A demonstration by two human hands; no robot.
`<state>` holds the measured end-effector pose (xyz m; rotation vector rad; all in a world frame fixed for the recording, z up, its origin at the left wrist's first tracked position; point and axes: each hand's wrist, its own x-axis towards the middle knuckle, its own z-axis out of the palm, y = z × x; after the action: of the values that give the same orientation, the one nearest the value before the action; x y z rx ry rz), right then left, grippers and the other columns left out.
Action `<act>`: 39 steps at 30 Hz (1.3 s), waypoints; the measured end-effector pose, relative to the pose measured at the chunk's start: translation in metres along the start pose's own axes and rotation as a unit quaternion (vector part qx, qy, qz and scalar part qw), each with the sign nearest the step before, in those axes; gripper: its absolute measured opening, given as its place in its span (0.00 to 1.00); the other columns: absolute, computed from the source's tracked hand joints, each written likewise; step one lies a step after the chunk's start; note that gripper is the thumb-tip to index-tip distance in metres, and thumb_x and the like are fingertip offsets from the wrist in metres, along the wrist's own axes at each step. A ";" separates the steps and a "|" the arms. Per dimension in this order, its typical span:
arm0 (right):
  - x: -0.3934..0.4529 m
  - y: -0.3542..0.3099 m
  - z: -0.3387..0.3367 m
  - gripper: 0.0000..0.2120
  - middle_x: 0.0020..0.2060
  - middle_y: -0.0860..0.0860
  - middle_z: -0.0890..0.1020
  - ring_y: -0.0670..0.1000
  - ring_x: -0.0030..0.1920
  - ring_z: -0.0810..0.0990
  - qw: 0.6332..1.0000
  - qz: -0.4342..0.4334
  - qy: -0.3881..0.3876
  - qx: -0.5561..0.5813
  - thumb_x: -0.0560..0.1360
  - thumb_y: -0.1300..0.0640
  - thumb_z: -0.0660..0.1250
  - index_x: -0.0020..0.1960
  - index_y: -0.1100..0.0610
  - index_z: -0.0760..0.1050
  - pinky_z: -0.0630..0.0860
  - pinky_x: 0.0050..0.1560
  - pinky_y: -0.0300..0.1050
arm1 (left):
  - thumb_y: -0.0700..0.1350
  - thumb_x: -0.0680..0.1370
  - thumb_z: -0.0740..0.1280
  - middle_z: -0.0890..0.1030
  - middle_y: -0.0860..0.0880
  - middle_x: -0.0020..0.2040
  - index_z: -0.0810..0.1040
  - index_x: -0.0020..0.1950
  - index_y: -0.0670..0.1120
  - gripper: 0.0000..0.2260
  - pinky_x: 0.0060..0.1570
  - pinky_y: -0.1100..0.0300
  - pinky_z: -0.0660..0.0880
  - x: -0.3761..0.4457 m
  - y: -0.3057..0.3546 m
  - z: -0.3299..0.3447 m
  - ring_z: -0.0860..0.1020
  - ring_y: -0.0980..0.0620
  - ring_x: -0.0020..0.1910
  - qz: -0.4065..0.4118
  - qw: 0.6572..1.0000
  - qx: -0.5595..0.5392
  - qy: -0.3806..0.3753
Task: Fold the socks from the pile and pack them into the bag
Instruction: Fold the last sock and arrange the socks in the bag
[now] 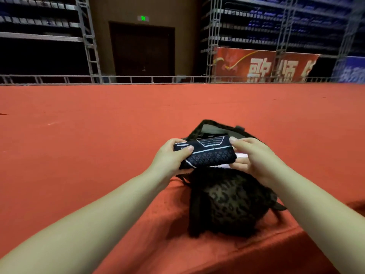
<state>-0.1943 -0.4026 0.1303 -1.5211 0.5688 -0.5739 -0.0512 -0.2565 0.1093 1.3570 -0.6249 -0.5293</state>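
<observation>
A folded dark navy sock bundle (207, 153) with white lines is held just above the bag. My left hand (169, 157) grips its left end, thumb on top. My right hand (254, 157) pinches its right end, with something white showing under the fingers. Below and behind them lies a dark leopard-patterned bag (227, 202) on the red surface. Its mouth (213, 128) is open at the far side, and a dark patterned item shows inside. No sock pile is in view.
The bag sits on a wide red cloth-covered surface (98, 145) whose front edge drops away at the lower right. A metal rail (138, 78) runs along the far side, with scaffolding, a dark door and a red banner (262, 65) behind.
</observation>
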 end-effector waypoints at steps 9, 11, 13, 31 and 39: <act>0.080 -0.009 -0.030 0.13 0.47 0.56 0.75 0.52 0.39 0.80 0.997 -0.014 0.067 -0.025 0.73 0.66 0.69 0.44 0.55 0.65 0.82 0.33 0.41 | 0.38 0.79 0.63 0.75 0.44 0.52 0.70 0.56 0.43 0.07 0.39 0.55 0.79 0.078 0.007 0.054 0.76 0.49 0.48 -0.033 0.999 -0.005 -0.017; 0.092 -0.003 -0.032 0.17 0.46 0.54 0.73 0.52 0.41 0.78 0.993 -0.040 0.099 -0.045 0.73 0.68 0.68 0.41 0.54 0.61 0.82 0.34 0.42 | 0.38 0.79 0.63 0.73 0.44 0.55 0.68 0.59 0.44 0.10 0.45 0.53 0.79 0.091 0.007 0.061 0.75 0.47 0.54 -0.039 0.999 0.010 -0.027; 0.101 0.006 -0.037 0.17 0.44 0.54 0.72 0.53 0.43 0.76 0.987 -0.045 0.113 -0.102 0.73 0.68 0.67 0.41 0.54 0.60 0.83 0.39 0.47 | 0.38 0.78 0.64 0.71 0.46 0.57 0.66 0.64 0.45 0.15 0.48 0.52 0.79 0.100 0.003 0.064 0.75 0.46 0.57 -0.042 0.998 0.042 -0.028; 0.121 0.015 -0.050 0.15 0.33 0.50 0.72 0.54 0.38 0.70 0.834 -0.102 0.036 -0.542 0.77 0.47 0.63 0.39 0.54 0.64 0.61 0.31 0.45 | 0.52 0.79 0.63 0.80 0.45 0.52 0.69 0.68 0.45 0.20 0.43 0.50 0.81 0.134 -0.022 0.046 0.81 0.44 0.43 0.002 0.898 0.437 -0.037; 0.115 0.003 -0.049 0.10 0.38 0.47 0.81 0.49 0.41 0.77 0.868 -0.252 0.045 -0.426 0.75 0.47 0.65 0.42 0.52 0.78 0.72 0.40 0.44 | 0.52 0.79 0.63 0.67 0.47 0.71 0.54 0.77 0.47 0.30 0.36 0.60 0.75 0.143 -0.024 0.056 0.75 0.55 0.40 0.019 0.903 0.428 -0.028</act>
<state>-0.1409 -0.5152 0.1301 -2.5376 0.5180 -0.8551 0.0147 -0.3968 0.1060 2.1532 -0.9929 -0.2521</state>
